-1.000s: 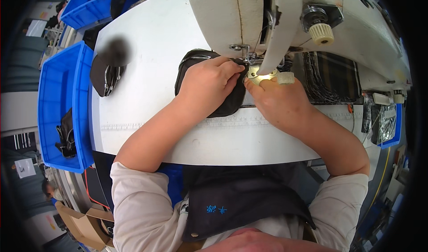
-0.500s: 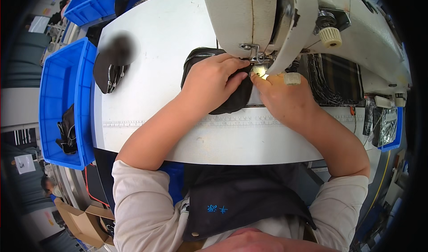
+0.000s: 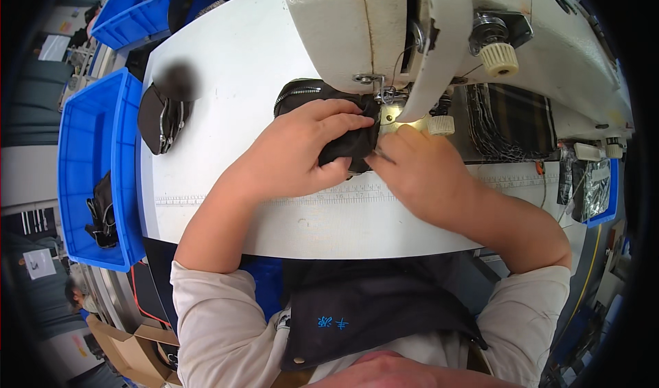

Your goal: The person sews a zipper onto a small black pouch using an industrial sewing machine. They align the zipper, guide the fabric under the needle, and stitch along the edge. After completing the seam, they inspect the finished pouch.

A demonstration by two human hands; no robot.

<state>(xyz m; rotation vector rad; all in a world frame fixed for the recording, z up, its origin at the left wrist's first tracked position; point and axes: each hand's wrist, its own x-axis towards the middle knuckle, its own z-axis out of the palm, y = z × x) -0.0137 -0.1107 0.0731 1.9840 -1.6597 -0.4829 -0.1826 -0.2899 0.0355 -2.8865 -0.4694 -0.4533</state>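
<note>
A black zippered pouch (image 3: 295, 96) lies under the white sewing machine (image 3: 336, 28), its right edge beside the presser foot (image 3: 390, 97). My left hand (image 3: 295, 151) grips it from the left, fingers curled over the fabric and thumb at its lower edge. Just below the lit needle plate, my right hand (image 3: 419, 168) is closed at the pouch's lower right, pinching something small and thin that I cannot make out. Part of the pouch is hidden by my fingers.
A second zippered pouch (image 3: 159, 122) lies left on the white table (image 3: 213, 52). Blue bins (image 3: 72, 168) flank it, one holding dark pieces (image 3: 101, 216). Stacked dark fabric (image 3: 515, 124) sits right of the needle. A cardboard box (image 3: 120, 347) and another person (image 3: 79, 299) are lower left.
My left hand has shifted down and left, its thumb dropping toward the pouch's lower edge. My right hand has moved down, away from the needle plate, with its fingers curled.
</note>
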